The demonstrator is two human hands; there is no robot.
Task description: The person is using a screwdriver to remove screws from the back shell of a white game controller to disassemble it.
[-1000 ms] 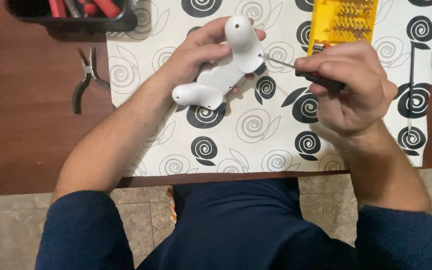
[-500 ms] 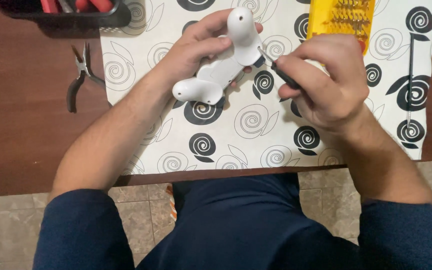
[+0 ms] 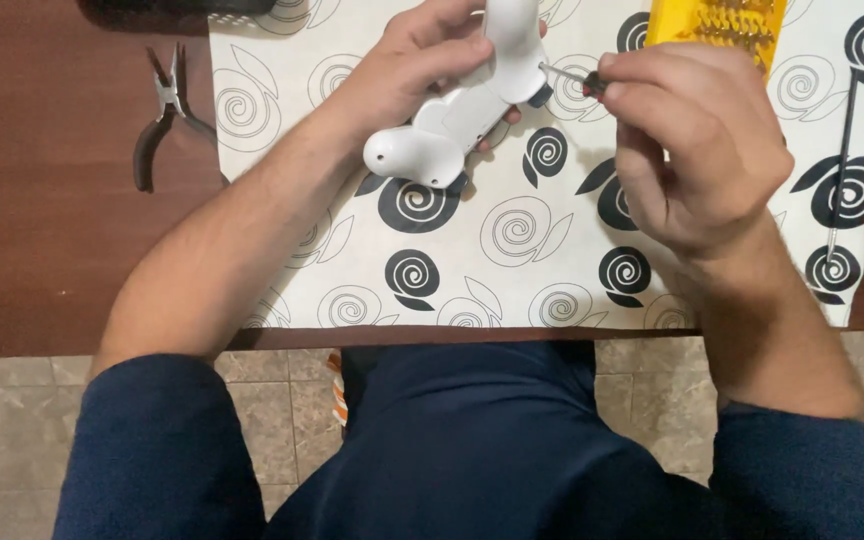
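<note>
My left hand grips a white game controller, holding it tilted above the patterned mat. One rounded grip of the controller points toward me; its top runs out of view. My right hand is closed around a small screwdriver. Its thin metal shaft points left and its tip touches the controller's right side.
Grey-handled pliers lie on the brown wooden table left of the mat. A yellow bit case sits at the mat's far edge, behind my right hand. A dark tray shows at the top left. A thin dark rod lies at right.
Both hands and the controller have shifted toward the far edge of the table. The screwdriver has swung from slanting to nearly level, its tip now against the controller's side.
</note>
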